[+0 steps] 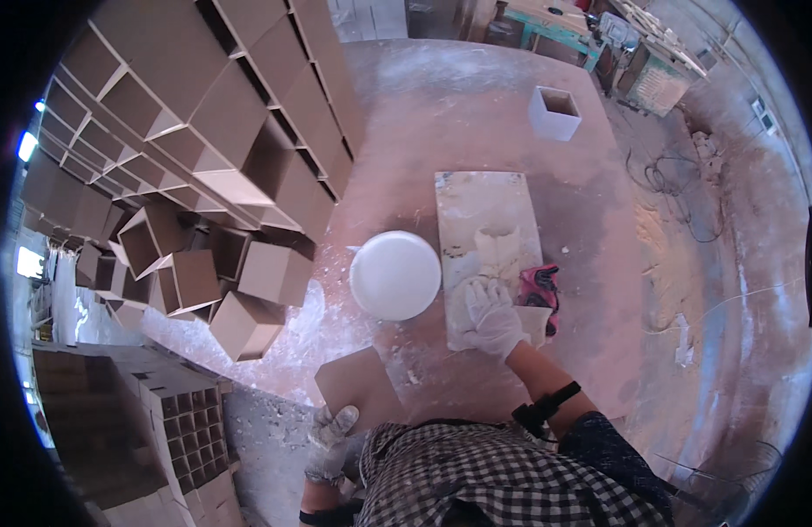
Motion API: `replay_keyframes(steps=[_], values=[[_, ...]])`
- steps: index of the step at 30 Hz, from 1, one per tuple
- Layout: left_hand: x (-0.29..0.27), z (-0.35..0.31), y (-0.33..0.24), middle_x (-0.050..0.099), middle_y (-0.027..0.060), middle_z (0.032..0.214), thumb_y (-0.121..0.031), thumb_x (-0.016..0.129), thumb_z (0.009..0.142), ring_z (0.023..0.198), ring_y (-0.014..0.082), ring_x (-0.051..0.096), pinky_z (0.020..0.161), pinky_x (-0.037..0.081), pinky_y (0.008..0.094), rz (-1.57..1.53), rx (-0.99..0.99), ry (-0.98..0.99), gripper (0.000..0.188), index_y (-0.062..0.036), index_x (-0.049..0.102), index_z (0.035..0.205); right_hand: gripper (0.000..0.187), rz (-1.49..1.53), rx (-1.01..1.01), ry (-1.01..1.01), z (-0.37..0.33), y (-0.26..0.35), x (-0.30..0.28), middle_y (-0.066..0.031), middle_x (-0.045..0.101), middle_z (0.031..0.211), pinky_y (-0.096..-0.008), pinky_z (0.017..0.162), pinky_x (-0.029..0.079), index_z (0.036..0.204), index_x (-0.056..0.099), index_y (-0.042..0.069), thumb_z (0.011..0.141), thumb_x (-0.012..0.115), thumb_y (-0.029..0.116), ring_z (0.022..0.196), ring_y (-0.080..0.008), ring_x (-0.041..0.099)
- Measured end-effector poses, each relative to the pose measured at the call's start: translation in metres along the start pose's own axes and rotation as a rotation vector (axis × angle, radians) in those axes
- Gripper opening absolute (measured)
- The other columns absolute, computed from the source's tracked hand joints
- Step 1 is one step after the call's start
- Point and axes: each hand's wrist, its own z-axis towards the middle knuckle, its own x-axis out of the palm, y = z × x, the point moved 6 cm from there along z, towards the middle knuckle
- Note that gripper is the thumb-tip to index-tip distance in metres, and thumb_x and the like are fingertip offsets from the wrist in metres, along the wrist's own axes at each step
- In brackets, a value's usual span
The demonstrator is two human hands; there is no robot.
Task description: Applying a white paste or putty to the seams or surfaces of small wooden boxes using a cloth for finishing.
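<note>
My left hand [330, 432], in a dusty white glove, grips the lower edge of a brown cardboard-coloured box [358, 385] held low in front of me. My right hand [490, 316], also in a white glove, presses down on the near end of a long board [476, 198] smeared with pale putty [498, 246]. Its fingers curl over the putty. A pale flat piece [535, 323] juts out beside this hand; whether the hand holds it is unclear. A round white bucket [395, 274] stands just left of the board.
A pink and black glove [539, 288] lies right of the board. A white open cube [555, 112] stands farther off on the dusty floor. Stacks of brown open boxes [213, 132] fill the left side, and cables [665, 180] lie at the right.
</note>
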Motion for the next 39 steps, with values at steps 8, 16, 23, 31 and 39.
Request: replay_keyframes(steps=[8, 16, 23, 31, 39], values=[[0.004, 0.017, 0.034, 0.066, 0.0064, 0.112, -0.025, 0.071, 0.087, 0.101, 0.0176, 0.063, 0.090, 0.051, 0.0320, -0.118, 0.038, 0.033, 0.044, 0.0001, 0.060, 0.122, 0.058, 0.076, 0.032, 0.178, 0.012, 0.009, 0.031, -0.0236, 0.033, 0.151, -0.0512, 0.112, 0.027, 0.144, 0.036, -0.001, 0.092, 0.043, 0.023, 0.136, -0.0407, 0.035], [0.012, 0.040, 0.031, 0.062, 0.0105, 0.118, -0.014, 0.069, 0.086, 0.107, 0.0231, 0.062, 0.093, 0.052, 0.0359, -0.267, -0.037, 0.060, 0.047, 0.0016, 0.053, 0.127, 0.055, 0.052, 0.059, -0.075, 0.012, -0.005, 0.026, -0.0182, 0.045, 0.142, -0.0499, 0.109, 0.030, 0.142, 0.042, 0.004, 0.091, 0.045, 0.025, 0.129, -0.0334, 0.044], [-0.008, 0.024, 0.061, 0.059, 0.0107, 0.122, -0.019, 0.080, 0.076, 0.111, 0.0279, 0.060, 0.094, 0.053, 0.0440, -0.601, -0.061, 0.039, 0.066, 0.0011, 0.048, 0.131, 0.042, 1.587, 0.062, -0.313, -0.042, -0.003, -0.071, -0.0182, 0.060, 0.124, -0.0399, 0.101, 0.044, 0.132, 0.050, -0.004, 0.092, 0.048, 0.009, 0.116, -0.0311, 0.057], [-0.036, 0.024, 0.042, 0.063, 0.0123, 0.116, -0.034, 0.083, 0.074, 0.102, 0.0245, 0.063, 0.087, 0.055, 0.0403, -0.326, 0.001, 0.050, 0.068, -0.0001, 0.054, 0.125, 0.045, 2.036, -0.023, 0.089, -0.044, 0.092, -0.144, -0.0174, 0.049, 0.139, -0.0346, 0.111, 0.033, 0.138, 0.043, -0.006, 0.096, 0.041, 0.010, 0.131, -0.0244, 0.046], [0.008, -0.002, -0.035, 0.061, 0.0118, 0.122, -0.016, 0.081, 0.078, 0.110, 0.0222, 0.059, 0.094, 0.051, 0.0366, -0.180, -0.069, 0.286, 0.061, -0.0005, 0.053, 0.129, 0.040, 1.835, -0.096, -0.189, -0.025, 0.147, -0.112, -0.0192, 0.055, 0.130, -0.0373, 0.108, 0.035, 0.132, 0.049, -0.004, 0.096, 0.045, 0.012, 0.124, -0.0274, 0.050]])
